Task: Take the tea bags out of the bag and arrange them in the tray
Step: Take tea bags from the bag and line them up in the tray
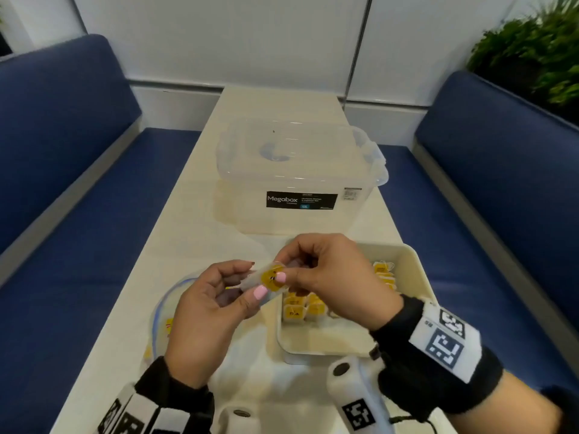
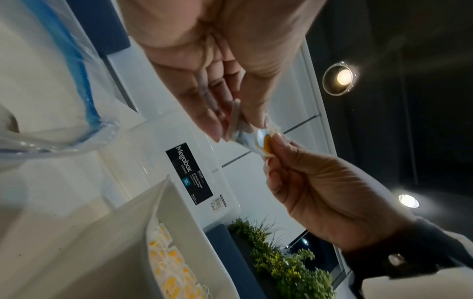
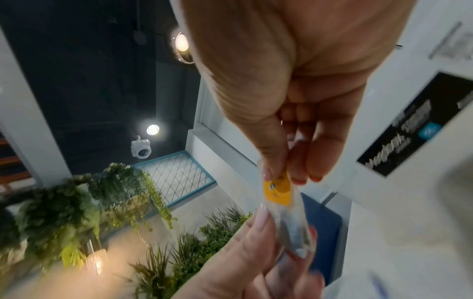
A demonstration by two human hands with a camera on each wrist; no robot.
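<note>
Tea bag (image 1: pixel 272 278) with yellow tag held up in the air between both hands, above the gap between bag and tray; left hand (image 1: pixel 209 311) pinches its near-left end with thumb and fingers, right hand (image 1: pixel 329 277) pinches the yellow-tag end with thumb and forefinger; both hands closed on the same tea bag, other fingers curled loosely behind it; left wrist view shows the tea bag (image 2: pixel 258 139) stretched between left hand (image 2: pixel 230 66) and right hand (image 2: pixel 332 194); right wrist view shows the tea bag (image 3: pixel 284 210) hanging from right hand (image 3: pixel 289 97) down to left hand (image 3: pixel 243 267), image blurred there. Tray (image 1: pixel 410 267), cream, rectangular, on the table (image 1: pixel 194 233) just under and right of the hands; several tea bags (image 1: pixel 300 308) with yellow tags stand in rows inside it, more at the far right side; near part of the tray floor bare. Bag (image 1: pixel 163 311), clear plastic with blue zip edge, lies on the table left of the tray, under the left hand; a few yellow-tagged tea bags visible inside. Clear lidded storage box (image 1: pixel 294 170) with black Megabox label stands farther back on the table, apart from the tray. Blue benches (image 1: pixel 62 151) on both sides of the table; green plant (image 1: pixel 532 54) at far right; both wrists wear black bands with marker tags.
</note>
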